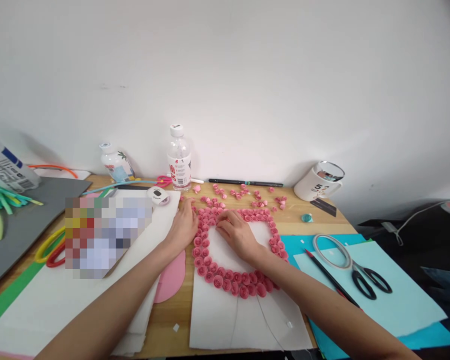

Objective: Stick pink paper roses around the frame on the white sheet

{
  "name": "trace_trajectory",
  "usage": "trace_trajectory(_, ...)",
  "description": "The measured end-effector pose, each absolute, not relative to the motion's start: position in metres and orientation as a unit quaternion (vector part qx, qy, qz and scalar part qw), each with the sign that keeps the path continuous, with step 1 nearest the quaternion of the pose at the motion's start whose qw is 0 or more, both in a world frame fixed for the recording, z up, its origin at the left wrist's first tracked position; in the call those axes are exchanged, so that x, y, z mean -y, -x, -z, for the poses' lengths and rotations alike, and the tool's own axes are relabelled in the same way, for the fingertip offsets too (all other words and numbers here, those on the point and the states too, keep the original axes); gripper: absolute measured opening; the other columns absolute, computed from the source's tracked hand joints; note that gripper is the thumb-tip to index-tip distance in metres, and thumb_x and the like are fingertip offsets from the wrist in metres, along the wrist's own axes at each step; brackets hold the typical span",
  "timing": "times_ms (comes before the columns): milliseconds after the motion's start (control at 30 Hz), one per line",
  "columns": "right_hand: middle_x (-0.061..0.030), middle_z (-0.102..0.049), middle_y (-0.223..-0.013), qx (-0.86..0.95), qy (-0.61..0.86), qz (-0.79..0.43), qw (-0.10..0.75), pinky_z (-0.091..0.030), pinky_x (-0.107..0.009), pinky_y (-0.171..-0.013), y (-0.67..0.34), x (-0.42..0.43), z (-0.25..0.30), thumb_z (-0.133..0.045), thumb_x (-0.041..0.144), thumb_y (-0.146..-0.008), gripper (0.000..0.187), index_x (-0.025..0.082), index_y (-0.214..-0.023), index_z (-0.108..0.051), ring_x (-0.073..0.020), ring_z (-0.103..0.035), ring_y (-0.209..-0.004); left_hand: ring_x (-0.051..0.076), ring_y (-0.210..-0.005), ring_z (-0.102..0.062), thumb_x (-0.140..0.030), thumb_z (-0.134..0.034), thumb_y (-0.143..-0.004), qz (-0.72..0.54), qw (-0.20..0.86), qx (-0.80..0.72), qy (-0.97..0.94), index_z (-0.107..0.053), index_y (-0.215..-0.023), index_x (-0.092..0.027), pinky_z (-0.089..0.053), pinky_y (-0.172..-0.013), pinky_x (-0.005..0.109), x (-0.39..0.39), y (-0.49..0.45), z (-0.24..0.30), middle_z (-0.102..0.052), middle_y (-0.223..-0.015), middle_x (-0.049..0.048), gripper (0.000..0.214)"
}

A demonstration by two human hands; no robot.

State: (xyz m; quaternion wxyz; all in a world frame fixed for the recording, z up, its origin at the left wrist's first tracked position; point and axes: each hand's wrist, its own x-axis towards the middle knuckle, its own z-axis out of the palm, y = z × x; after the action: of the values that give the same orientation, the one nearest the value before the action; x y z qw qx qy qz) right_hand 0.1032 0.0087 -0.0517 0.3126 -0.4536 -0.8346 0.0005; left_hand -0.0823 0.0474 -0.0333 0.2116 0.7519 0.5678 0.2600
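Note:
A white card [243,315] lies on the wooden table with a ring of several small pink paper roses [232,282] laid on it. My left hand [183,225] rests at the ring's upper left corner, fingers curled down onto the roses there. My right hand [237,234] lies inside the ring near its top edge, fingertips pressed together on a rose in the top row. More loose pink roses [247,194] are scattered behind the card.
Scissors [354,265] and a pencil [328,277] lie on light blue paper [397,295] at right. A mug [318,182], two bottles [179,157], a black pen [245,183] stand by the wall. White sheets, a pink cut-out [170,280] and coloured rings [50,247] lie left.

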Motion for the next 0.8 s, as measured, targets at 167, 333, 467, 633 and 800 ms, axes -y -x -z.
trace_trajectory(167,-0.0091,-0.059,-0.090,0.829,0.467,-0.016,0.308,-0.049,-0.030,-0.066,-0.103,-0.010,0.049,-0.047,0.016,-0.091,0.022,0.017,-0.076,-0.063,-0.0182,-0.053,-0.081,0.022,-0.071,-0.061,-0.009,-0.039,-0.079,-0.251,0.214,-0.572,-0.751,-0.039,-0.121,-0.011,-0.048,-0.067,0.034,-0.047,0.082,0.032,-0.058,-0.073,0.0033,0.041)
trace_trajectory(333,-0.0081,-0.062,-0.087,0.835,0.454,-0.025,0.309,-0.049,-0.032,-0.069,-0.106,-0.014,0.048,-0.049,0.017,-0.091,0.023,0.018,-0.076,-0.066,-0.0188,-0.053,-0.081,0.022,-0.071,-0.060,-0.008,-0.038,-0.080,-0.249,0.217,-0.572,-0.750,-0.038,-0.122,-0.010,-0.048,-0.068,0.035,-0.048,0.082,0.032,-0.058,-0.075,0.0039,0.042)
trace_trajectory(467,-0.0071,-0.066,-0.086,0.837,0.439,-0.019,0.325,-0.051,-0.032,-0.068,-0.108,-0.015,0.051,-0.052,0.017,-0.090,0.020,0.018,-0.078,-0.069,-0.0197,-0.053,-0.083,0.022,-0.071,-0.060,-0.009,-0.039,-0.080,-0.251,0.222,-0.572,-0.749,-0.039,-0.122,-0.009,-0.048,-0.070,0.036,-0.048,0.082,0.034,-0.058,-0.076,0.0042,0.042)
trace_trajectory(633,-0.0068,-0.070,-0.092,0.837,0.434,0.009,0.332,-0.053,-0.032,-0.062,-0.113,-0.012,0.050,-0.055,0.021,-0.088,0.017,0.019,-0.084,-0.071,-0.0215,-0.055,-0.087,0.022,-0.069,-0.059,-0.009,-0.037,-0.080,-0.241,0.219,-0.578,-0.748,-0.039,-0.122,-0.009,-0.048,-0.067,0.035,-0.048,0.082,0.033,-0.056,-0.073,0.0032,0.042)
trace_trajectory(800,-0.0079,-0.069,-0.109,0.847,0.418,0.034,0.327,-0.054,-0.040,-0.085,-0.121,-0.006,0.047,-0.049,0.018,-0.091,0.024,0.019,-0.106,-0.068,-0.0227,-0.057,-0.108,0.022,-0.070,-0.060,-0.009,-0.038,-0.079,-0.248,0.210,-0.572,-0.753,-0.039,-0.122,-0.009,-0.049,-0.068,0.035,-0.049,0.082,0.035,-0.057,-0.074,0.0035,0.042)
